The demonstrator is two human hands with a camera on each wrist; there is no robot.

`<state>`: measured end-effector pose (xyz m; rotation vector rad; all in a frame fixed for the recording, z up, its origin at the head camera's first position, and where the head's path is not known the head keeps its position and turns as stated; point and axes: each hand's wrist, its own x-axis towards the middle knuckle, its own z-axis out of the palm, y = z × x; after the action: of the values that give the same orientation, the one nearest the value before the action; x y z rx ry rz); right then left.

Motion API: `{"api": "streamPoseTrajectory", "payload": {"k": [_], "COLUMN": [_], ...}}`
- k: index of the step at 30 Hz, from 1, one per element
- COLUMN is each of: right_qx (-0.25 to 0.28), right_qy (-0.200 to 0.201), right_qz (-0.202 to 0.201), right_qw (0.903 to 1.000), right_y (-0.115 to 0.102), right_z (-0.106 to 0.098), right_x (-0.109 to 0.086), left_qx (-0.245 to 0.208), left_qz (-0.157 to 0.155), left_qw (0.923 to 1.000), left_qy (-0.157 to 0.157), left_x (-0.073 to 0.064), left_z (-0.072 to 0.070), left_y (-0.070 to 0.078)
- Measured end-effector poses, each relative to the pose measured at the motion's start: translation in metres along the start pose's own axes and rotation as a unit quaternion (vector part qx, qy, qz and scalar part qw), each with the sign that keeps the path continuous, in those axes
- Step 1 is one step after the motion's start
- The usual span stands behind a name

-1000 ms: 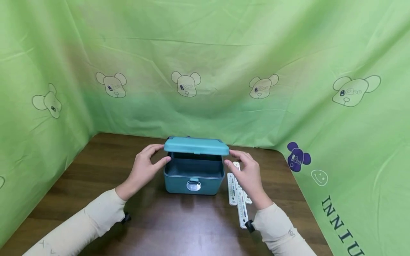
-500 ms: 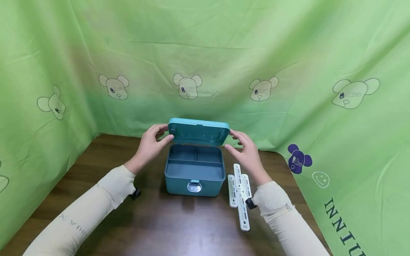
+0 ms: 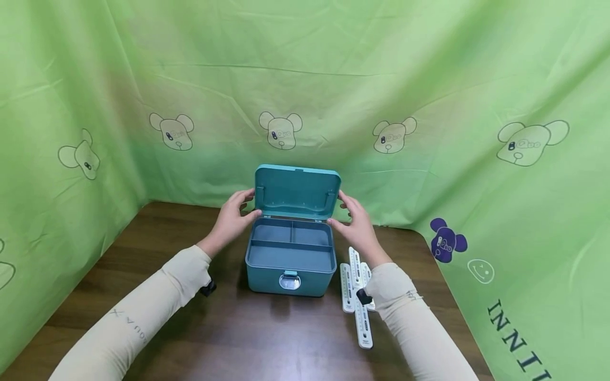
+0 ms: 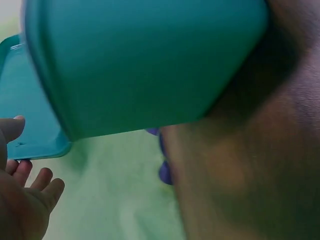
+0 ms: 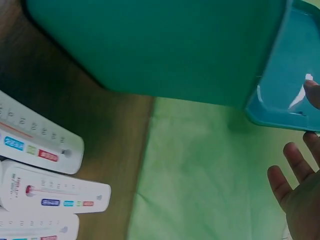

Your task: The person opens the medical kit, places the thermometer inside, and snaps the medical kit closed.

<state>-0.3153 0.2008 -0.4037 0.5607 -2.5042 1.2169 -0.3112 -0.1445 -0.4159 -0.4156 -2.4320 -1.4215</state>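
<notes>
A teal lidded storage box (image 3: 292, 264) stands on the table, its lid (image 3: 297, 191) raised upright at the back. Inside shows a dark blue-grey tray with 3 compartments; a clear latch (image 3: 289, 281) is on the front. At the lid's left side is my left hand (image 3: 231, 218), fingertips at the edge and thumb low by the hinge. My right hand (image 3: 355, 225) mirrors it on the right side. Both wrist views show spread, fairly straight fingers at the lid's rim. Several white thermometers (image 5: 55, 187) lie right of the box, partly covered by my right wrist in the head view.
The brown wooden table (image 3: 229, 328) ends just behind the box. A green curtain (image 3: 329, 79) printed with bear heads hangs along the back and both sides. A dark wrist strap piece (image 3: 208, 288) sits under the left cuff.
The lid has swung up and back from nearly closed to upright, exposing the tray. Both hands have followed it backward and drawn slightly closer together.
</notes>
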Motion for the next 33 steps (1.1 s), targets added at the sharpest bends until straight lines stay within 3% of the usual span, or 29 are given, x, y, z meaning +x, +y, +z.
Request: {"api": "streamPoseTrajectory", "payload": {"k": [9, 18, 24, 29, 33], "right_qx": [-0.059, -0.068, -0.006, 0.067, 0.092], "right_qy": [-0.047, -0.063, -0.080, -0.099, -0.102], "right_qz": [0.023, 0.042, 0.071, 0.106, 0.115], "right_qw": [0.9969, 0.9948, 0.9942, 0.9872, 0.9839], "right_y": [0.020, 0.030, 0.039, 0.045, 0.046], "right_z": [0.012, 0.018, 0.018, 0.019, 0.020], "right_x": [-0.003, -0.003, -0.001, -0.004, -0.005], "left_qx": [0.049, 0.047, 0.025, -0.002, -0.019], "left_qz": [-0.008, -0.038, -0.076, -0.110, -0.118], "left_qw": [0.9984, 0.9962, 0.9920, 0.9873, 0.9852], "left_qy": [-0.027, -0.063, -0.098, -0.115, -0.123], "left_x": [-0.002, -0.001, 0.002, 0.003, 0.002], "left_z": [0.007, 0.006, 0.002, 0.003, 0.004], "left_y": [-0.021, -0.027, -0.030, -0.037, -0.044]}}
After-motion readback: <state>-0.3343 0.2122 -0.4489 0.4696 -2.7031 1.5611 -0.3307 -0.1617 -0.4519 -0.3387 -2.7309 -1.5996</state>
